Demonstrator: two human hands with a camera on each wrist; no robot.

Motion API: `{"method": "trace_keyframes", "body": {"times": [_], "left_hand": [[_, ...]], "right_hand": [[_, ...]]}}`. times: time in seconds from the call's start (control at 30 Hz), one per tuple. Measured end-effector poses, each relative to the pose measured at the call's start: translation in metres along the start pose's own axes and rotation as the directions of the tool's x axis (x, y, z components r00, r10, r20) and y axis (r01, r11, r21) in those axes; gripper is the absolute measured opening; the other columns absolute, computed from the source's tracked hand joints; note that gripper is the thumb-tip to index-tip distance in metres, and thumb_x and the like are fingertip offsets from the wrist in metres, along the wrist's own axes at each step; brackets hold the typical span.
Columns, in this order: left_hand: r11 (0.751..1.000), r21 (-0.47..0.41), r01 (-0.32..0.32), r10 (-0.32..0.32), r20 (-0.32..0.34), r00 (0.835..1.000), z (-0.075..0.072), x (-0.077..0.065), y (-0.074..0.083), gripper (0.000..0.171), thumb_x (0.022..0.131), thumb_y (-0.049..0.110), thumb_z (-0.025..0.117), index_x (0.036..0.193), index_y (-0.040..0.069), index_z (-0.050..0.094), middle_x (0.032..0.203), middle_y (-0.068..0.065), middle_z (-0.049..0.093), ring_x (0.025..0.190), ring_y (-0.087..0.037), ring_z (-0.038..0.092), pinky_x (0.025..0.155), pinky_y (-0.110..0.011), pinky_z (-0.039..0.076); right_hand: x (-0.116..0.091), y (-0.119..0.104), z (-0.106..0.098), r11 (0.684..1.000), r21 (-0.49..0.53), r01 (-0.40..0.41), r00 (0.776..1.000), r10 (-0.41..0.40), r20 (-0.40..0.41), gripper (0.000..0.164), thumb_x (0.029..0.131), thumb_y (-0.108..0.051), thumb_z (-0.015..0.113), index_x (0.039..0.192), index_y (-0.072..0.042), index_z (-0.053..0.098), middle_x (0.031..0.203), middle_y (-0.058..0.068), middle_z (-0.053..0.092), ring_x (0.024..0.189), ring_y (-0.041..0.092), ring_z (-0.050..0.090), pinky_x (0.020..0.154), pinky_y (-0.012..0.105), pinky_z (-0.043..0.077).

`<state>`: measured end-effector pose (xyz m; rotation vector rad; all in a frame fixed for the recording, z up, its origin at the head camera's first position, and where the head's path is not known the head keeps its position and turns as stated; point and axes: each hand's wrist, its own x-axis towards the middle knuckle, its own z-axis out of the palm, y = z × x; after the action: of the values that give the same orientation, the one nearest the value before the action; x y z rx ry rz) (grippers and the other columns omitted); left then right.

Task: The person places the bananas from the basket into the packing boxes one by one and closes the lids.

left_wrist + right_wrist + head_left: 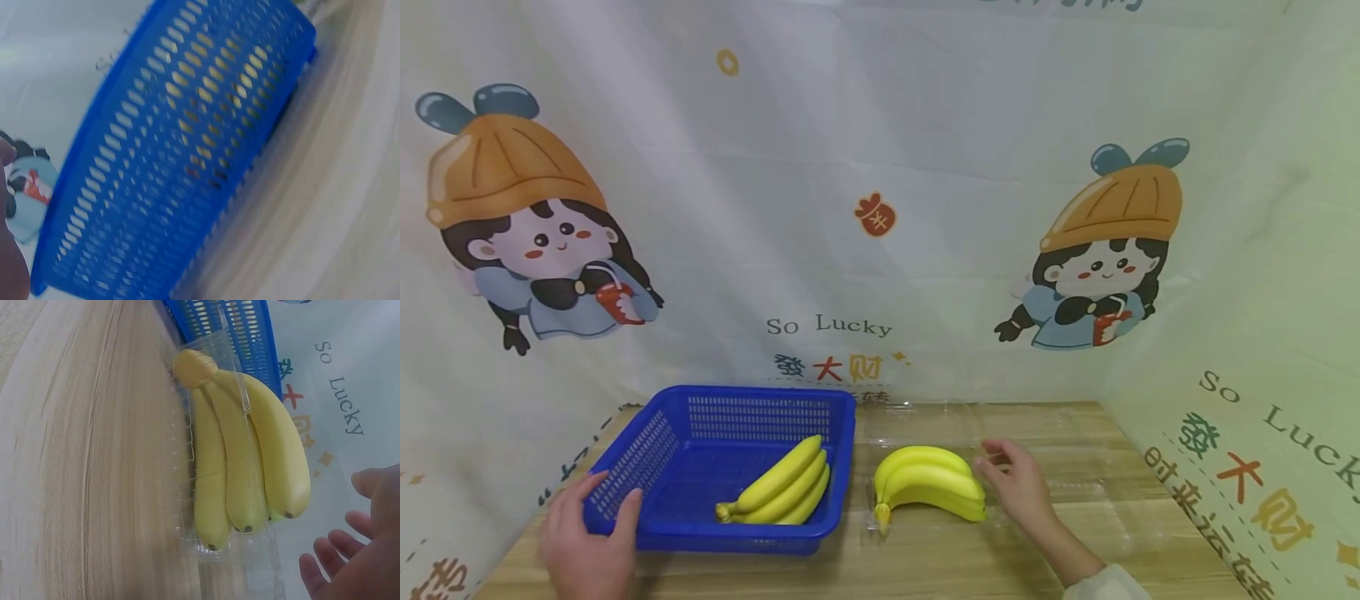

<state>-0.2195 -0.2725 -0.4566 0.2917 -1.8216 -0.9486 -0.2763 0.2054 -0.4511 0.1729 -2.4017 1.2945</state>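
A blue plastic basket (722, 542) with perforated sides stands on the left. Inside it, toward the front right, lies a bunch of bananas (782, 492). My left hand (591, 533) is at the basket's front left corner, fingers and thumb spread at the rim. In the left wrist view only its thumb (12, 250) shows, beside the basket. A second bunch of bananas (234, 456) lies in the left part of a clear plastic container (1090, 508). Just right of its tips, my right hand (1018, 483) has loosely bent fingers and holds nothing.
Beneath everything is a wood-grain tabletop (820, 575). A printed white cloth (940, 275) hangs close behind it and along both sides. The basket's right wall stands close to the clear container.
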Motion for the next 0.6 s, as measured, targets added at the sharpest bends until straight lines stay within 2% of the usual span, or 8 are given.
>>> {"method": "trace_keyframes", "body": {"times": [0.03, 0.13, 0.27, 0.43, 0.6], "left_hand": [[1.0, -0.013, -0.011, 0.011, 0.015, 1.0, 0.001, 0.0, 0.004, 0.042, 0.081, 0.007, 0.077, 0.12, -0.001, 0.063, 0.125, -0.023, 0.058, 0.12, -0.042, 0.048, 0.109, -0.045, 0.027], [0.998, -0.047, -0.033, 0.036, 0.064, 0.997, 0.004, -0.002, 0.016, 0.043, 0.08, 0.004, 0.077, 0.12, -0.001, 0.062, 0.125, -0.022, 0.058, 0.118, -0.04, 0.049, 0.104, -0.029, 0.032], [0.996, -0.074, -0.053, 0.063, 0.14, 0.988, 0.009, -0.008, 0.03, 0.044, 0.08, 0.001, 0.077, 0.121, 0.0, 0.061, 0.126, -0.016, 0.058, 0.119, -0.024, 0.049, 0.092, -0.009, 0.031], [0.979, -0.166, -0.118, 0.15, 0.194, 0.969, 0.019, -0.016, 0.042, 0.046, 0.078, -0.005, 0.076, 0.121, -0.001, 0.061, 0.122, -0.013, 0.059, 0.113, 0.0, 0.046, 0.092, -0.01, 0.036], [0.944, -0.294, -0.151, 0.224, 0.23, 0.947, 0.032, -0.026, 0.051, 0.048, 0.077, -0.011, 0.074, 0.122, -0.003, 0.06, 0.12, -0.012, 0.059, 0.111, 0.002, 0.047, 0.088, -0.011, 0.042]], "right_hand": [[0.0, -0.001, 0.0, 1.0, 0.005, -0.005, 1.0, 0.005, 0.004, 0.028, 0.09, -0.009, 0.07, 0.114, 0.003, 0.064, 0.113, 0.018, 0.063, 0.095, 0.026, 0.061, 0.081, 0.038, 0.054], [0.001, -0.002, 0.0, 1.0, 0.013, -0.015, 1.0, 0.015, 0.006, 0.029, 0.091, -0.01, 0.069, 0.116, 0.003, 0.063, 0.115, 0.019, 0.062, 0.098, 0.028, 0.06, 0.082, 0.04, 0.053], [0.002, -0.003, 0.001, 0.999, 0.022, -0.027, 1.0, 0.027, 0.007, 0.031, 0.091, -0.011, 0.069, 0.117, 0.003, 0.062, 0.115, 0.019, 0.061, 0.1, 0.03, 0.06, 0.084, 0.042, 0.052], [0.005, 0.0, 0.003, 0.999, 0.027, -0.029, 1.0, 0.029, 0.004, 0.034, 0.09, -0.01, 0.069, 0.119, 0.006, 0.06, 0.116, 0.022, 0.06, 0.1, 0.032, 0.059, 0.085, 0.044, 0.053], [0.007, 0.001, 0.005, 0.998, 0.051, -0.029, 1.0, 0.03, -0.007, 0.034, 0.09, -0.01, 0.07, 0.119, 0.006, 0.061, 0.118, 0.022, 0.061, 0.102, 0.034, 0.059, 0.085, 0.044, 0.053]]}}
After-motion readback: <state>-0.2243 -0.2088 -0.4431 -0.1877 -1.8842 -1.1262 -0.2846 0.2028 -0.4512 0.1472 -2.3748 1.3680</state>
